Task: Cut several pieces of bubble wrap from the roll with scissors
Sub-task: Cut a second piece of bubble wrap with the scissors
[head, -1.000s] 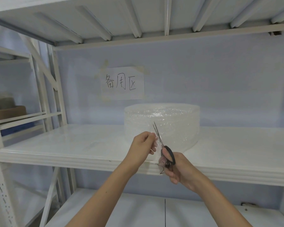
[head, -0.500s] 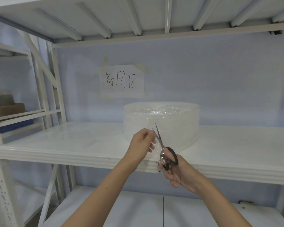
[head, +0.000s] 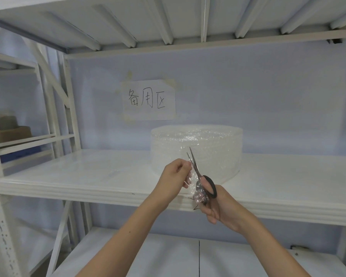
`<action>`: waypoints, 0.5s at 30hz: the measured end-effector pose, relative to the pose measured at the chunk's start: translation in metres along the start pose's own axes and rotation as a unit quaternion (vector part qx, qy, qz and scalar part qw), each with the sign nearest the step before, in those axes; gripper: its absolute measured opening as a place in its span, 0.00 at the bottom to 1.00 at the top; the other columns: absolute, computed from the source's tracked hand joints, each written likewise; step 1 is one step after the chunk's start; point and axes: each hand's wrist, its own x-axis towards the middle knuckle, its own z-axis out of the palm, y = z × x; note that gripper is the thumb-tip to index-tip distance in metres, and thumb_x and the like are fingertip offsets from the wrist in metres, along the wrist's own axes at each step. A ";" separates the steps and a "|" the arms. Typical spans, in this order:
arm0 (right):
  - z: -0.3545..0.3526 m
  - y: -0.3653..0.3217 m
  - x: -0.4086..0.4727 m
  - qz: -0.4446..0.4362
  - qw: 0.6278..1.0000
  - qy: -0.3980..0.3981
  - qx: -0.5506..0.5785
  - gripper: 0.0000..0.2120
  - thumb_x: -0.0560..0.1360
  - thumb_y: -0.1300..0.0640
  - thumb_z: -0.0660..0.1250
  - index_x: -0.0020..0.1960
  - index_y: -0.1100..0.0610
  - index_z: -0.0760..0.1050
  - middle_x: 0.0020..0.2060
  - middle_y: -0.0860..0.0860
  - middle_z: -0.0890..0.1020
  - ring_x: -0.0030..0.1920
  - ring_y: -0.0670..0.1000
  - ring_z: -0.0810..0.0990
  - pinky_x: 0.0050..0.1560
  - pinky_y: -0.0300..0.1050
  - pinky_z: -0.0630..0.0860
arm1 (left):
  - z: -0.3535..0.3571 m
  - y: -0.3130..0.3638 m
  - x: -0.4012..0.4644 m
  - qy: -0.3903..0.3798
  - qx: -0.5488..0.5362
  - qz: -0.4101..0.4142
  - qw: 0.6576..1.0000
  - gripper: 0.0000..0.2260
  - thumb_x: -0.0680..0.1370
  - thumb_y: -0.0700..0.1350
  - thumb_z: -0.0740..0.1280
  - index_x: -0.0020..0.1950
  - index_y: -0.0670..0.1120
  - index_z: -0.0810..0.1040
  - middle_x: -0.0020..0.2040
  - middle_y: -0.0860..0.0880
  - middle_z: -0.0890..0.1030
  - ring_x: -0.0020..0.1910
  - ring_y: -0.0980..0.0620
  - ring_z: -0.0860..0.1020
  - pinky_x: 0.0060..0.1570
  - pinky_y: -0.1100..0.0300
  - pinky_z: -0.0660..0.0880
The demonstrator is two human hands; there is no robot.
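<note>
Left hand: the left hand (head: 173, 172), a little left of the centre of the frame, is closed in a pinch on the edge of a strip (head: 190, 176) of bubble wrap.
Strip: it hangs between the two hands, in front of the shelf (head: 88, 176) edge; it is clear and hard to follow, so I cannot tell if it is joined to the roll.
Scissors: the scissors (head: 196, 168) point up, blades a little apart, at the strip just right of the left fingers.
Right hand: the right hand (head: 218, 206) is closed around the black handles, low and right of centre.
Roll: the roll (head: 208, 140) stands on the shelf, behind the hands, at the middle of the frame.
Advice: I think it is best to keep the strip tight with the pinch, push the wrap deep between the blades, and cut in a straight line with long strokes, fingers away from the edge.
Writing: a paper (head: 149, 99) taped on the wall above the roll says "备用区" in handwriting. No brand is visible.
</note>
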 end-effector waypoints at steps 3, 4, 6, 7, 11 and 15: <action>0.001 0.001 0.003 -0.004 1.000 0.008 -0.005 0.23 0.71 0.37 0.68 0.40 0.58 0.69 0.32 0.53 0.69 0.23 0.47 0.65 0.19 0.37 0.66 | 0.001 0.000 -0.001 0.001 -0.006 0.002 1.000 0.11 0.83 0.43 0.60 0.43 0.42 0.74 0.32 0.51 0.74 0.29 0.56 0.73 0.36 0.60 0.74; 0.002 0.002 0.003 -0.006 1.000 0.010 -0.006 0.23 0.69 0.37 0.69 0.38 0.57 0.69 0.32 0.53 0.69 0.23 0.47 0.65 0.19 0.37 0.66 | 0.000 0.000 -0.002 0.002 -0.008 0.003 1.000 0.11 0.83 0.43 0.60 0.42 0.42 0.74 0.32 0.52 0.74 0.29 0.55 0.72 0.36 0.60 0.74; 0.002 0.004 0.003 -0.011 1.000 0.013 -0.005 0.21 0.67 0.39 0.69 0.36 0.57 0.68 0.31 0.53 0.68 0.23 0.47 0.64 0.20 0.38 0.65 | -0.001 0.000 -0.002 -0.001 -0.010 0.003 1.000 0.12 0.83 0.43 0.60 0.40 0.43 0.73 0.32 0.52 0.74 0.29 0.55 0.72 0.36 0.60 0.74; 0.002 0.005 0.003 -0.013 1.000 0.013 -0.003 0.20 0.70 0.41 0.68 0.35 0.57 0.68 0.30 0.53 0.68 0.23 0.47 0.64 0.20 0.38 0.65 | -0.001 0.000 -0.003 -0.004 -0.009 0.002 1.000 0.12 0.83 0.43 0.60 0.39 0.44 0.73 0.32 0.52 0.74 0.29 0.56 0.72 0.36 0.60 0.74; 0.000 0.006 0.004 -0.014 1.000 0.006 0.019 0.18 0.74 0.43 0.64 0.37 0.56 0.68 0.30 0.51 0.69 0.24 0.47 0.65 0.20 0.38 0.66 | -0.003 -0.002 -0.003 -0.018 -0.007 0.001 1.000 0.12 0.83 0.43 0.61 0.39 0.46 0.74 0.32 0.52 0.74 0.30 0.55 0.74 0.37 0.59 0.74; 0.002 0.000 0.007 0.004 1.000 0.009 0.010 0.19 0.71 0.40 0.63 0.37 0.56 0.70 0.30 0.50 0.70 0.24 0.48 0.65 0.19 0.38 0.66 | -0.002 -0.004 -0.006 -0.041 0.002 0.005 0.999 0.10 0.82 0.42 0.60 0.42 0.44 0.74 0.35 0.50 0.75 0.31 0.55 0.75 0.36 0.60 0.74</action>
